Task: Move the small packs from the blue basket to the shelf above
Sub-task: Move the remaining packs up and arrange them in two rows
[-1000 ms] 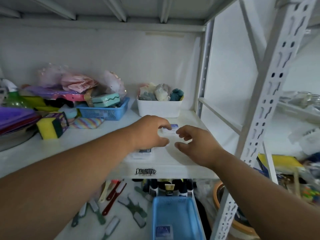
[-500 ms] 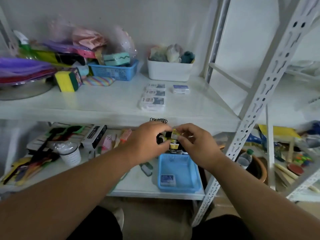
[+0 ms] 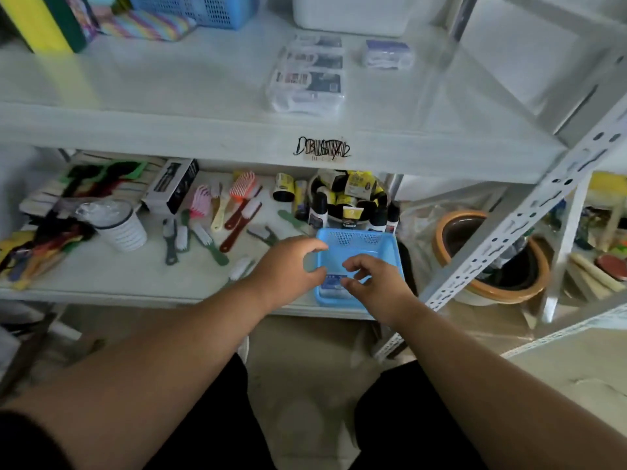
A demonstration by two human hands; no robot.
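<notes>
Partly hidden by both hands, one small pack lies in the blue basket.

Both bare forearms reach forward and downward from the lower corners, converging toward the centre. The left hand is held with fingers curled and thumb apart, forming a loose C (nothing gripped). The right hand sits just beside it, fingers bent downward, thumb tucked below, likewise holding nothing.
</notes>
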